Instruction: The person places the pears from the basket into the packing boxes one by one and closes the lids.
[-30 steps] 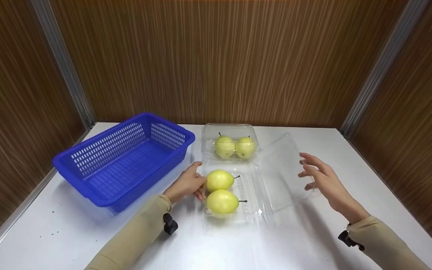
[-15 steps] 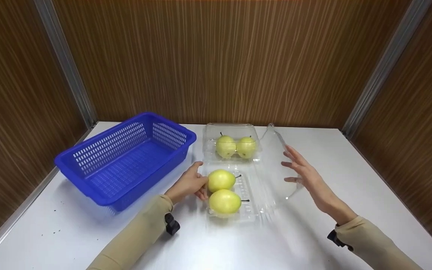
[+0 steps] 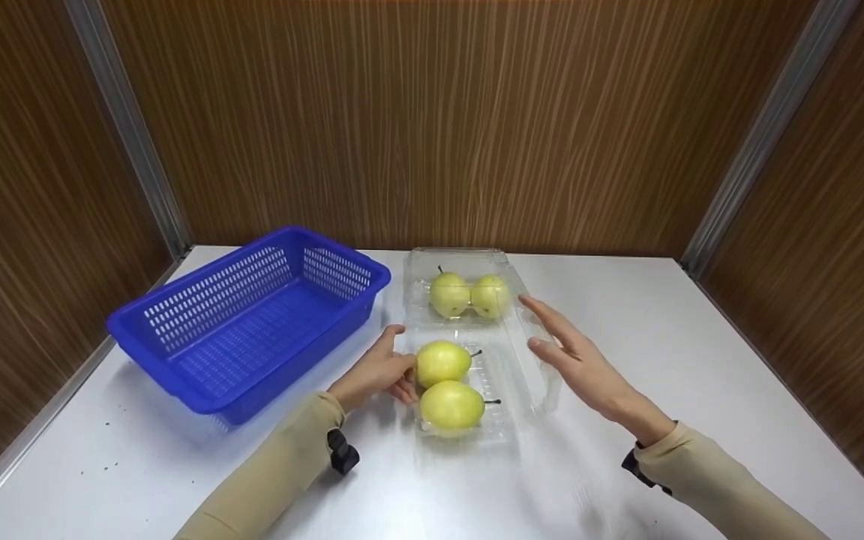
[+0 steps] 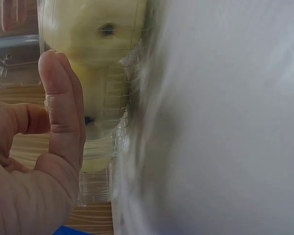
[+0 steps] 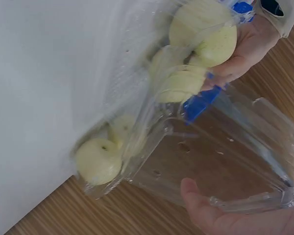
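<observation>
Two pale yellow pears, one farther back [image 3: 443,363] and one nearer [image 3: 451,405], lie in a clear plastic clamshell box [image 3: 503,433] at the table's middle. My left hand [image 3: 376,369] rests against the box's left side, fingers straight along the ribbed wall in the left wrist view. On the right, the box's clear lid [image 5: 210,156] stands raised and tilts over the pears. With fingers extended and thumb apart, my right hand [image 3: 586,367] touches the lid's outer edge. Behind, two more pears [image 3: 469,295] sit in a clear box [image 3: 456,259] with its lid down.
A blue perforated plastic basket [image 3: 199,409] stands on the left of the white table [image 3: 702,375], nothing visible in it. Wood-grain panels [image 3: 432,127] with metal corner posts enclose the back and both sides.
My right hand has moved left, bringing the clear lid from leaning out to the right up and over towards the pears. The left hand has stayed at the box's left side.
</observation>
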`<state>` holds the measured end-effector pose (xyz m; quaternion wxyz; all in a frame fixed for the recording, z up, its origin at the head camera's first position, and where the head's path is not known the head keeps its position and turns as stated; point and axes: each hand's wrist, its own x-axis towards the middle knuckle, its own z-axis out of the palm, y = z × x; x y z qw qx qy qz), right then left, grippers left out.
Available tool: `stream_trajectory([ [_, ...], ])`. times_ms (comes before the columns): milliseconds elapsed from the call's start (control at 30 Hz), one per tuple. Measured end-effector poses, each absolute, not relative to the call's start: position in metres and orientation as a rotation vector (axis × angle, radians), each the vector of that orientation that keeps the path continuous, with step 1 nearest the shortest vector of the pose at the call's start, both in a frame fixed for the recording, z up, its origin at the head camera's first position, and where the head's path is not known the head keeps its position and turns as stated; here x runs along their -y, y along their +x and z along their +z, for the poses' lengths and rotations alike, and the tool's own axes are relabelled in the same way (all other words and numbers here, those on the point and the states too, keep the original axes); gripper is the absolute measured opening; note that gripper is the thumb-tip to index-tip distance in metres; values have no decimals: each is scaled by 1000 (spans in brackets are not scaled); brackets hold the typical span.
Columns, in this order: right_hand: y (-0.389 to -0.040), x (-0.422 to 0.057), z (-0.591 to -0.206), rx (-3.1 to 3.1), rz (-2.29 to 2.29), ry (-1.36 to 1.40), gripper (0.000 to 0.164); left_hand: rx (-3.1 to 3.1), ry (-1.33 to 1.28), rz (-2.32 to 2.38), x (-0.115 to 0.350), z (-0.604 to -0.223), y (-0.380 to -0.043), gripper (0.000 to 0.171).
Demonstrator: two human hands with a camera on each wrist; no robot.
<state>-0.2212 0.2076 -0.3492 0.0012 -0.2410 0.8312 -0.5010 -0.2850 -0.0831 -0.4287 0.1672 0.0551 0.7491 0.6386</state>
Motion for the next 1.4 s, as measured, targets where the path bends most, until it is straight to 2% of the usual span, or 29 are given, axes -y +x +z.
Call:
stream_trajectory([
  [333,-217,-176,-354,-2786,-1366,-932,56,-2175,136,1789,87,-431,-289,58],
  [567,-212,-158,-363,-2870,-1176,-953,54,-2231,125,1806,87,-431,-292,57],
  [733,-209,-147,-377,-2970,-927,-1081,54,-2268,119,1813,87,-432,-294,53],
  [967,-208,-144,-398,-3000,-683,-1305,46,-2444,86,1762,88,-426,-294,43],
  [1100,-209,-145,-405,-2988,-646,-1345,44,-2471,51,1768,89,-424,-294,35],
  [1400,-212,-152,-408,-2958,-588,-1448,43,-2561,97,1695,89,-423,-304,31],
])
